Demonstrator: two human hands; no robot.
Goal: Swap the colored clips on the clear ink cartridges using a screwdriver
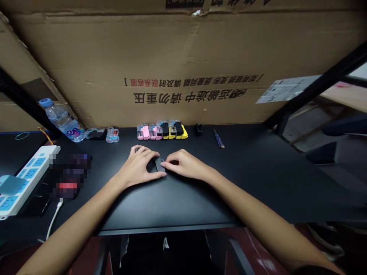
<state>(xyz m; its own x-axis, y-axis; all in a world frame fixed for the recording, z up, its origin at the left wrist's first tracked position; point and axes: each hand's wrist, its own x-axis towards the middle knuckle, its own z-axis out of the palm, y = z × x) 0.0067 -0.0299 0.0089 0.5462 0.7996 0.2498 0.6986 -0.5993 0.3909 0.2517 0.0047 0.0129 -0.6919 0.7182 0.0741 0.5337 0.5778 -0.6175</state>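
Note:
A small dark grey plastic part lies at the middle of the black table. Around its left side curve the thumb and fingers of my left hand, with the index fingertip at its upper edge and the thumb at its lower one. The bent fingers of my right hand are closed, and the thumb and index tips touch the part's right side. Its exact kind is too small to tell. Beneath the left fingers, another dark edge shows in part.
Clear-cased pink units and yellow-and-black units line the back by a cardboard box. A screwdriver and small black piece lie right. Left are a water bottle, power strip and charging phone.

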